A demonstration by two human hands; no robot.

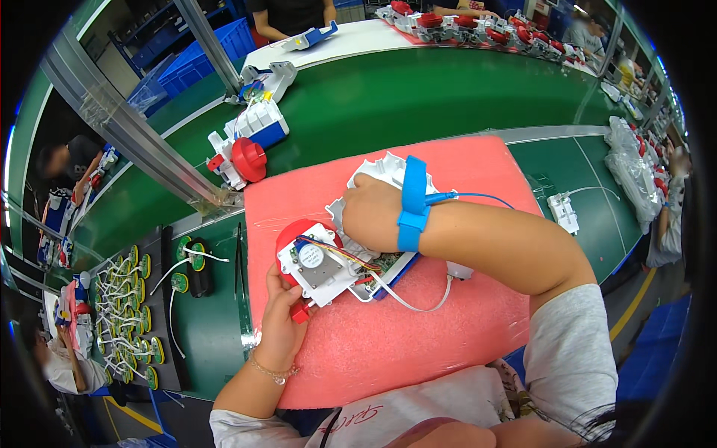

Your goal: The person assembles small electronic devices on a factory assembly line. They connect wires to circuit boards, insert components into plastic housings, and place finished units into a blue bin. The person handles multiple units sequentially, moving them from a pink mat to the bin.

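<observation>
My left hand (pixel 282 317) grips the lower left side of a white plastic module (pixel 321 272) with a round white disc, coloured wires and a red wheel-like part (pixel 290 243) under it. Its thumb lies beside a small red block (pixel 300 311). My right hand (pixel 370 214) is curled over the left part of an open white plastic housing (pixel 385 170); its fingertips and whatever they hold are hidden. Between the hands, a green circuit board (pixel 387 261) shows in a blue-edged shell. A white cable (pixel 411 305) loops from there to a small white connector piece (pixel 458 271).
A blue wrist strap (pixel 413 201) with a cord circles my right wrist. Beneath the work lies a pink foam mat (pixel 441 336). Several small green boards with white leads (pixel 134 313) fill a dark tray at left. Another assembly (pixel 250 145) sits beyond the mat, near a metal post (pixel 127 123).
</observation>
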